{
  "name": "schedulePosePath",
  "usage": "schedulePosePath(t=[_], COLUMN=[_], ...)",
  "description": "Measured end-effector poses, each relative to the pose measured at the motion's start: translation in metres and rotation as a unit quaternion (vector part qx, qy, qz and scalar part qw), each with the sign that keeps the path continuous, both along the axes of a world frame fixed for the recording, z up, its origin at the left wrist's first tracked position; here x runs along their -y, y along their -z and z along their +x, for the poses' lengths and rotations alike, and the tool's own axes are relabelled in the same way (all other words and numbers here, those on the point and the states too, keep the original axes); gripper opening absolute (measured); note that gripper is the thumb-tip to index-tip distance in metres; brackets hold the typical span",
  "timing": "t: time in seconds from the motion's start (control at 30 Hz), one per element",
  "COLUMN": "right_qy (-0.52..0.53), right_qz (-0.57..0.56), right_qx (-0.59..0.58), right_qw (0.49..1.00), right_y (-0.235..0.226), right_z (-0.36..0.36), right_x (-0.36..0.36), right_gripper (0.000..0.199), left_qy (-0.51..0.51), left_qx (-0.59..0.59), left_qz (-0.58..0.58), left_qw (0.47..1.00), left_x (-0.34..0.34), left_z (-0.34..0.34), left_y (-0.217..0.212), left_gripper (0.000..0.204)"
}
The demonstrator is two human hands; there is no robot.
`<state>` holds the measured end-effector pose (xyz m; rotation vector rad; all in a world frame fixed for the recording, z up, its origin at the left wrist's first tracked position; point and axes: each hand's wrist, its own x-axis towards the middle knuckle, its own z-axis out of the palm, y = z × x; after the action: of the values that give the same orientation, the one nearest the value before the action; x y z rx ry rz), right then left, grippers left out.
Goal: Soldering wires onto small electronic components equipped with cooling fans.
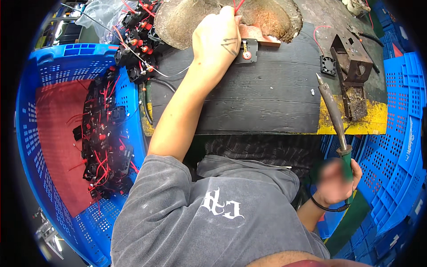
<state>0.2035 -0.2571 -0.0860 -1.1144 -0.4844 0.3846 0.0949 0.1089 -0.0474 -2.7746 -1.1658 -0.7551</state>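
Note:
My left hand point(215, 40) is closed at the far side of the work board, its fingers pinching thin red wires point(239, 6). Just beside its wrist lies a flat black part with a round red-and-metal terminal point(247, 55). Beyond that sits a reddish-brown block point(260, 34) at the lip of a crusted, stone-like dish point(175, 26). My right hand point(336, 182), partly blurred, wraps the green handle of a soldering iron point(333, 107) low at the right. The iron's tip points up and away, over the board's right side.
Black fans with red wires point(135, 44) pile up at the far left. More wired parts lie in a blue crate point(66, 51) lined with red sheet. A rusty metal iron holder point(353, 62) and a small black fan point(328, 65) stand at right, near another blue crate point(402, 84).

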Motion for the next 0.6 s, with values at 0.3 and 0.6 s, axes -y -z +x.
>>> schedulePosePath(t=[0.3, 0.6], right_qy=[0.004, 0.002], right_qz=[-0.004, -0.005], right_qx=[-0.005, -0.005], right_qw=[1.000, 1.000], right_y=[0.001, -0.001], right_z=[0.000, -0.002], right_x=[0.003, 0.001], right_gripper=[0.051, 0.052], left_qy=[0.126, 0.013], left_qx=[0.174, -0.020], left_qz=[0.147, 0.082], left_qw=[0.965, 0.996], left_x=[-0.013, -0.005], left_z=[0.003, -0.005], left_y=[0.014, -0.010], left_gripper=[0.016, 0.019])
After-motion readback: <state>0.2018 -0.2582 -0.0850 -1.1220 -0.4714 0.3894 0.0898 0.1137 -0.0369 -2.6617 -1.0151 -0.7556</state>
